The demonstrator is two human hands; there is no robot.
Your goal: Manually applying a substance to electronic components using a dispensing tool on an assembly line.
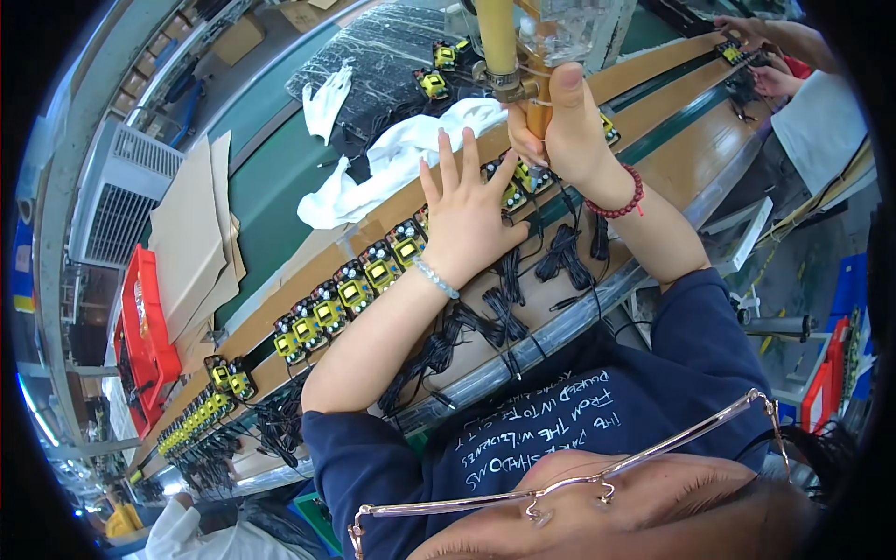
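My left hand (473,217) lies palm down with its fingers spread, over a row of small circuit boards (355,291) with yellow-wrapped transformers. Part of that row is hidden beneath it. My right hand (576,131) is closed around an amber tube (539,114), its thumb pointing up. A metal hose clamp (509,86) joins this tube to a thick yellow hose (496,37) above. Black cables (563,257) run from the boards in tied bundles toward me. Just beyond my left fingertips lies a crumpled white cloth (392,154).
More boards (196,420) continue along the line at the lower left. Loose boards (432,84) lie on a black-wrapped surface behind. A red bin (147,336) and cardboard sheets (194,238) stand at left. Another person's hands (777,77) handle a board at the far right.
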